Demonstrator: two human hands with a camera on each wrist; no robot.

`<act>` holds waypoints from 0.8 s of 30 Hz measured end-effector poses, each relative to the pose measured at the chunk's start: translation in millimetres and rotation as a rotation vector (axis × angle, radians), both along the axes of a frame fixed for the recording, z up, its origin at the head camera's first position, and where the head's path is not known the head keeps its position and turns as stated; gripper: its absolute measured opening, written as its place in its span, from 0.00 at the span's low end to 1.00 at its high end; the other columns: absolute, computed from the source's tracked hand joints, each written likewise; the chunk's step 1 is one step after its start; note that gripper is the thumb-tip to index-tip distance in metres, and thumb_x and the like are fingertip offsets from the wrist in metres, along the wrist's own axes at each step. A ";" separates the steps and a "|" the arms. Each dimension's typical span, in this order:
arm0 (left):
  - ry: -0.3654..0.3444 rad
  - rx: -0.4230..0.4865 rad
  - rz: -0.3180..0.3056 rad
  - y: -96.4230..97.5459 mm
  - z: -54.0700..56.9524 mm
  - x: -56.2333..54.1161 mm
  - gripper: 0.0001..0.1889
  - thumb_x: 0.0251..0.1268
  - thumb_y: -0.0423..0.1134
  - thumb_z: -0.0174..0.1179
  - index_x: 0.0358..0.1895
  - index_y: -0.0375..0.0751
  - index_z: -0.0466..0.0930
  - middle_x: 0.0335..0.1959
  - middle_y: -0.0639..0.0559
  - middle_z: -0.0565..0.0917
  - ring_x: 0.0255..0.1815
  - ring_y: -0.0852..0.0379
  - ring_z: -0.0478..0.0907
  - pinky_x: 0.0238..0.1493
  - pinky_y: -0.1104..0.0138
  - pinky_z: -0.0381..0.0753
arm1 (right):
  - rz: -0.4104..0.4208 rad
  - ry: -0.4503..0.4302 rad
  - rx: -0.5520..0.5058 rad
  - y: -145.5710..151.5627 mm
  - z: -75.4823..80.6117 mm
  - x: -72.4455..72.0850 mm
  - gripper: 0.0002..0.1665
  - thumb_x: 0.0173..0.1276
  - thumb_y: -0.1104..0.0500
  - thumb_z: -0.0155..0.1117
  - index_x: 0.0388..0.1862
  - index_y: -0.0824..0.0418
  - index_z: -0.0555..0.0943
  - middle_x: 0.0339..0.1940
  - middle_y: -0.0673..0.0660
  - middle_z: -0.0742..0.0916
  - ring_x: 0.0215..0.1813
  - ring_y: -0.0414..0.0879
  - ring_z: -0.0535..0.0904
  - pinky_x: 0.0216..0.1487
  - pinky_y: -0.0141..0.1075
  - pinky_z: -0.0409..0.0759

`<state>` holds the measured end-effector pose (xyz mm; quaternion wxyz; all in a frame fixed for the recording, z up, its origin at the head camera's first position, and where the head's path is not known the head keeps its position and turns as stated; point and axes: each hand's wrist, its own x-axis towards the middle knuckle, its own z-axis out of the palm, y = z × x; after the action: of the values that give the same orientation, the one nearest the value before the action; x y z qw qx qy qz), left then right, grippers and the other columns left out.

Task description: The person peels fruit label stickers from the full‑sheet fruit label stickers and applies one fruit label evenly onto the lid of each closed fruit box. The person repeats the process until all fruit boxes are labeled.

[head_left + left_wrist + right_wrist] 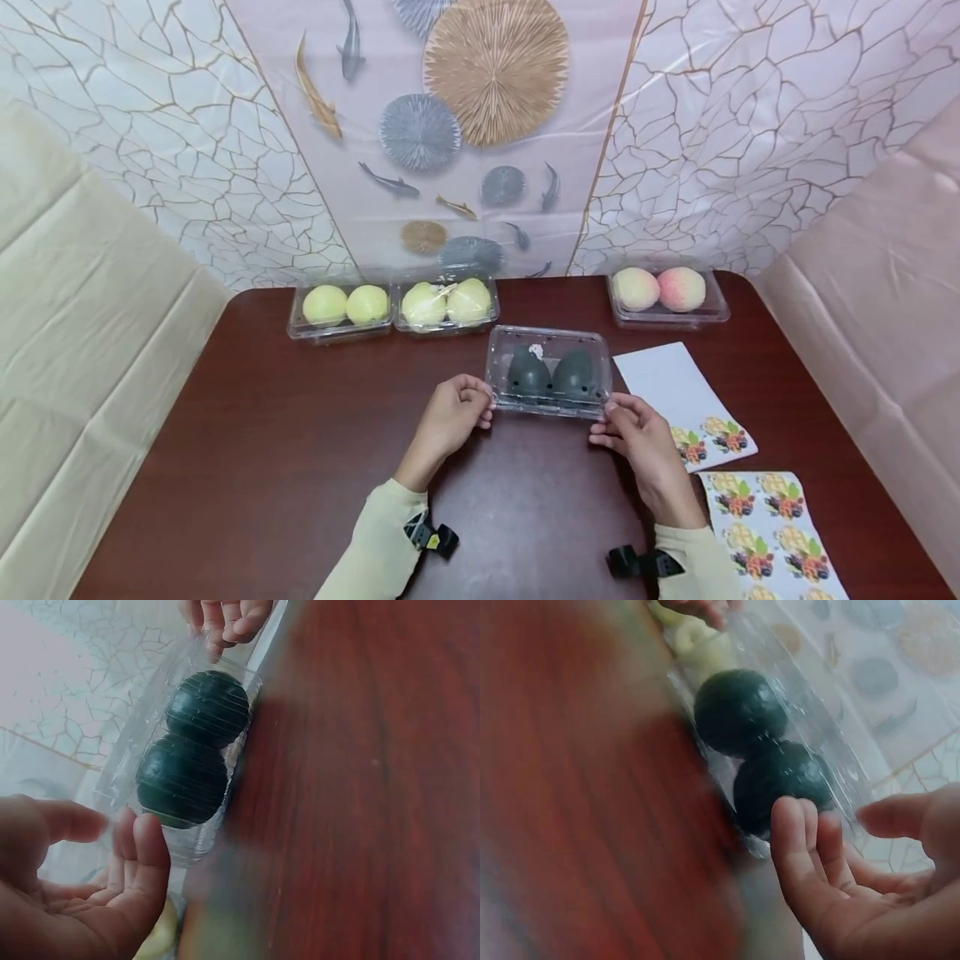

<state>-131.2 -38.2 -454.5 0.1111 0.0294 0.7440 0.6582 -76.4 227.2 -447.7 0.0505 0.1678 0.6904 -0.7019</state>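
Note:
A clear plastic clamshell box (549, 337) with a lid stands at mid-table, holding two dark green, rounded fruits (529, 372) that look like avocados. A small white patch shows on the lid above one fruit. My left hand (452, 414) pinches the box's near left corner between thumb and fingers. At the near right corner, my right hand (636, 435) pinches the rim the same way. In the left wrist view the left hand (97, 877) is close to one end of the box, and in the right wrist view the right hand (855, 877) is at the opposite end.
Along the back edge stand two clear boxes of pale yellow fruit (325, 306) and, farther right, a box of pinkish peaches (681, 289). A mostly white sheet (663, 375) with fruit stickers lies beside the right hand. Another sticker sheet (765, 521) lies nearer, by the right sleeve.

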 end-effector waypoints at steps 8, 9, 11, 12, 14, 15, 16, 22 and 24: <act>0.047 -0.204 -0.014 -19.9 10.0 27.5 0.07 0.76 0.33 0.59 0.47 0.31 0.79 0.33 0.42 0.88 0.29 0.56 0.85 0.34 0.64 0.87 | 0.032 0.059 -0.045 -14.2 4.2 2.7 0.15 0.85 0.69 0.48 0.64 0.74 0.67 0.36 0.53 0.86 0.36 0.43 0.89 0.44 0.38 0.89; 0.062 -0.255 -0.014 -22.4 11.4 31.1 0.09 0.76 0.36 0.60 0.49 0.31 0.79 0.33 0.44 0.88 0.30 0.56 0.85 0.36 0.63 0.86 | 0.037 0.065 -0.052 -15.2 4.4 2.5 0.14 0.84 0.69 0.48 0.64 0.74 0.68 0.35 0.54 0.86 0.35 0.43 0.89 0.43 0.38 0.89; 0.099 -0.370 -0.008 -26.6 13.8 38.3 0.16 0.78 0.42 0.61 0.55 0.32 0.78 0.38 0.46 0.88 0.37 0.53 0.86 0.43 0.58 0.85 | 0.049 0.076 -0.063 -16.6 4.6 3.1 0.14 0.83 0.70 0.49 0.63 0.75 0.68 0.34 0.54 0.85 0.33 0.43 0.88 0.40 0.37 0.89; 0.121 -0.435 0.003 -28.1 15.3 41.5 0.20 0.78 0.46 0.61 0.59 0.33 0.77 0.43 0.46 0.88 0.43 0.51 0.86 0.49 0.55 0.84 | 0.055 0.079 -0.067 -17.0 4.7 3.8 0.14 0.83 0.70 0.50 0.62 0.75 0.68 0.34 0.55 0.85 0.33 0.43 0.87 0.39 0.37 0.89; 0.176 -0.560 0.029 -29.6 18.1 46.4 0.29 0.77 0.53 0.62 0.68 0.34 0.73 0.54 0.43 0.85 0.57 0.46 0.83 0.59 0.49 0.80 | 0.071 0.082 -0.064 -17.8 4.5 5.2 0.14 0.82 0.70 0.51 0.62 0.76 0.69 0.34 0.55 0.85 0.32 0.43 0.87 0.38 0.37 0.88; 0.215 -0.612 0.037 -29.8 18.9 47.3 0.34 0.76 0.56 0.62 0.71 0.34 0.71 0.60 0.41 0.82 0.64 0.43 0.78 0.65 0.47 0.76 | 0.078 0.084 -0.061 -18.4 4.5 5.7 0.15 0.82 0.70 0.52 0.62 0.76 0.69 0.34 0.55 0.84 0.32 0.43 0.86 0.37 0.37 0.88; 0.256 -0.654 0.037 -29.6 20.0 47.4 0.38 0.74 0.59 0.63 0.74 0.34 0.68 0.66 0.38 0.78 0.71 0.40 0.73 0.69 0.44 0.73 | 0.085 0.087 -0.059 -19.2 4.5 6.2 0.15 0.82 0.70 0.52 0.62 0.76 0.69 0.33 0.55 0.85 0.32 0.43 0.86 0.37 0.37 0.88; 0.565 -0.860 -0.111 -28.3 24.2 34.3 0.58 0.56 0.72 0.72 0.82 0.42 0.60 0.83 0.34 0.59 0.85 0.36 0.51 0.80 0.41 0.57 | 0.099 0.107 -0.063 -29.3 1.2 8.3 0.14 0.81 0.71 0.53 0.60 0.78 0.70 0.32 0.56 0.85 0.30 0.43 0.86 0.36 0.37 0.88; 0.634 -0.943 -0.163 -29.1 22.6 27.8 0.62 0.52 0.77 0.70 0.83 0.43 0.58 0.84 0.35 0.57 0.86 0.37 0.50 0.82 0.42 0.55 | 0.105 0.102 -0.063 -33.0 -0.8 10.5 0.13 0.80 0.72 0.53 0.59 0.78 0.70 0.31 0.57 0.86 0.29 0.43 0.85 0.35 0.37 0.88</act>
<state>-103.4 -67.3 -431.8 -0.0660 0.2301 0.9493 0.2035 -65.9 194.3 -448.4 0.0572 0.0936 0.6774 -0.7274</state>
